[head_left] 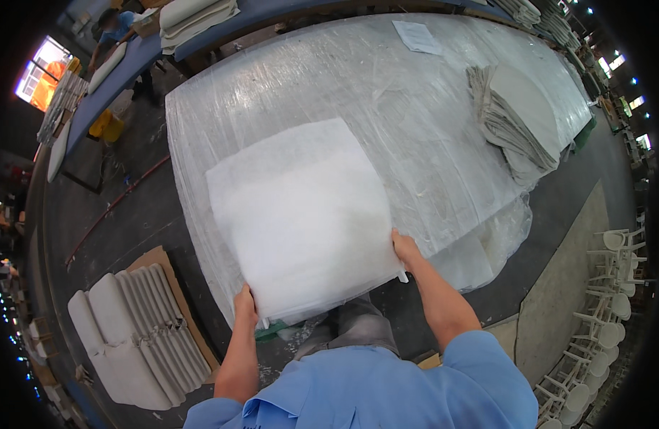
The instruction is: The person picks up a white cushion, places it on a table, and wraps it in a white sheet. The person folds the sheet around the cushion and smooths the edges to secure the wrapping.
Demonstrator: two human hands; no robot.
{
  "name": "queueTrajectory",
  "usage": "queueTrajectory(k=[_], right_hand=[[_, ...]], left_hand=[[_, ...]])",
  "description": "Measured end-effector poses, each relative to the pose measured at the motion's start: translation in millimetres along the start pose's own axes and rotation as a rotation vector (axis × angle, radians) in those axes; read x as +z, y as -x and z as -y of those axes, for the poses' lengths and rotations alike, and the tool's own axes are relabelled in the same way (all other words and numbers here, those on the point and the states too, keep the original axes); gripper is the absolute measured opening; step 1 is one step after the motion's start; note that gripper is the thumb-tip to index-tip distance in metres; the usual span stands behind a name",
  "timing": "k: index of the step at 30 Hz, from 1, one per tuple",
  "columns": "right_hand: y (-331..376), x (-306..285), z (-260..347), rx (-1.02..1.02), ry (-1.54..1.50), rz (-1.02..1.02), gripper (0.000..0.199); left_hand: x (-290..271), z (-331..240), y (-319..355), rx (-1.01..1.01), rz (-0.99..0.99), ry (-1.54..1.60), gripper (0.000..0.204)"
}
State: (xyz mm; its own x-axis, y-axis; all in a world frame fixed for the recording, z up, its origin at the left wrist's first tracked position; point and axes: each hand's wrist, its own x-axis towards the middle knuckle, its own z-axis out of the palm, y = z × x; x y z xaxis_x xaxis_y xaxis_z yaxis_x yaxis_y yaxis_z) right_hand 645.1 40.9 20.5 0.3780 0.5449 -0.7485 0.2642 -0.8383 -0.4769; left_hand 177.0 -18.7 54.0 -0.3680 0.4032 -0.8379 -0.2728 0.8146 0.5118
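Observation:
A white, roughly square padded sheet (304, 214), soft like wadding, lies in front of me over the near part of a large table wrapped in clear plastic (222, 107). My left hand (244, 306) grips its near left corner, thumb on top. At the near right corner, my right hand (404, 250) is closed on the edge of the same sheet. Short white tabs stick out by both hands. The fingers beneath the sheet are hidden.
A stack of grey fabric pieces (519, 118) and a paper sheet (417, 37) lie on the plastic. Pale cushions (136, 329) stand in rows on cardboard at lower left. White chairs (597, 343) line the right. Another person (118, 27) is at a blue table (122, 82).

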Motion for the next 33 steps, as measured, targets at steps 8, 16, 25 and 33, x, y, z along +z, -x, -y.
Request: queueTrajectory(k=[8,16,25,33], right_hand=[[4,8,-14,0.091,-0.406,0.130,0.094],[23,12,0,0.049,-0.015,-0.134,0.084],[26,31,-6,-0.273,0.262,-0.379,0.059],[-13,-24,22,-0.556,0.022,-0.351,0.043]], left_hand=[[19,2,22,-0.008,0.142,0.190,0.075],[17,22,6,0.049,-0.122,-0.133,0.073],[28,32,-3,0.274,-0.453,-0.459,0.055],[-5,-13,-17,0.407,-0.259,-0.152,0.044]])
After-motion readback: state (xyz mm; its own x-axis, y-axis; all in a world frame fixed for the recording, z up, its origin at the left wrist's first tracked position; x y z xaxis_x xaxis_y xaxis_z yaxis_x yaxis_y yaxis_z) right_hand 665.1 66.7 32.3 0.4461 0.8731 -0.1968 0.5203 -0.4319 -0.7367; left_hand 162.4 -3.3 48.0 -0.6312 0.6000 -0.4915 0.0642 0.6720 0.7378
